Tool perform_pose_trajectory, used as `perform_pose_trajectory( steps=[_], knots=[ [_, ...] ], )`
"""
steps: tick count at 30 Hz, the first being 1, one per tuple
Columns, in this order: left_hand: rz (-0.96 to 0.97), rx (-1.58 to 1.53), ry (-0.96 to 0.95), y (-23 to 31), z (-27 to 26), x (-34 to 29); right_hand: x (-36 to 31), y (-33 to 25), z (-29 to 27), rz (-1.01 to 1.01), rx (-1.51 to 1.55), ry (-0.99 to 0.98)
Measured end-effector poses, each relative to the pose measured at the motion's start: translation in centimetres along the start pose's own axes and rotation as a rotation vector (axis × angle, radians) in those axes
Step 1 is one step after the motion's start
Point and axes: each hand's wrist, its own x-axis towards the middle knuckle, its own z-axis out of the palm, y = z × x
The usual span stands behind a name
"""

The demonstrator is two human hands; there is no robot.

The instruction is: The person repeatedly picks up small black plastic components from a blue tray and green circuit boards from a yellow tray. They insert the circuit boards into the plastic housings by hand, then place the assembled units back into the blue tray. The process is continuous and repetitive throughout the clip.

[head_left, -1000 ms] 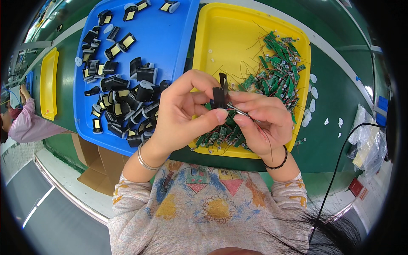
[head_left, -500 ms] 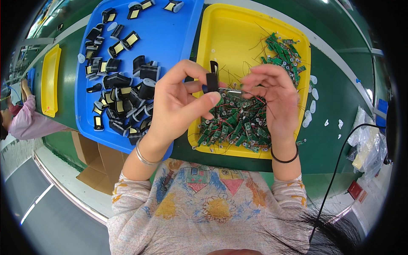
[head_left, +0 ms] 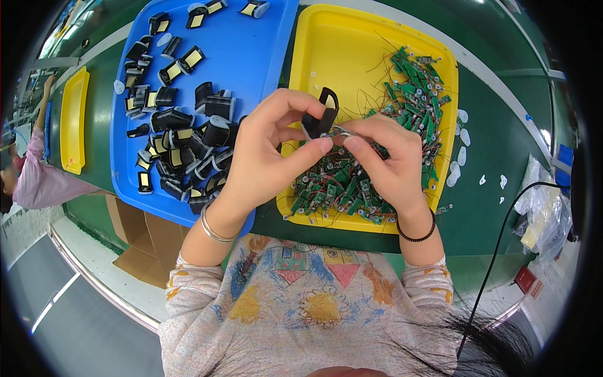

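Above the near part of the yellow tray [head_left: 342, 47], my left hand [head_left: 267, 141] grips a black plastic housing [head_left: 328, 114] between thumb and fingers. The housing stands tilted, its curved open end upward. My right hand [head_left: 392, 157] is closed in a pinch right beside the housing's lower end. Its fingertips meet the left thumb tip at a small pale, shiny part, mostly hidden by the fingers. Beneath both hands lie heaped green circuit boards [head_left: 333, 188] with thin red and black wires, filling the tray's near and right sides.
A blue tray [head_left: 251, 47] at left holds many black housings [head_left: 173, 119] with pale yellow pads. Clear oval pieces [head_left: 463, 137] lie right of the yellow tray. Farther right are a plastic bag [head_left: 543, 210] and a black cable [head_left: 496, 251]. Another person [head_left: 47, 160] sits at far left.
My right hand has moved left and closed its fingers beside the housing. My left hand has turned the housing slightly and shifted it a little right. The other person's arm has risen.
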Motion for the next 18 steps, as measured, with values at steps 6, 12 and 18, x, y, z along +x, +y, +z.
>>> perform_pose_trajectory(
  steps=[6,12,18],
  knots=[
    [-0.121,-0.122,-0.026,0.6,-0.1,0.0,0.1,-0.5,0.4,-0.037,-0.038,0.001],
    [-0.119,-0.204,-0.03,0.3,-0.5,-0.1,-0.1,-0.8,0.2,0.01,-0.062,-0.034],
    [0.075,0.219,-0.04,0.4,0.0,0.2,0.1,0.3,0.2,-0.026,0.092,0.047]
  ],
)
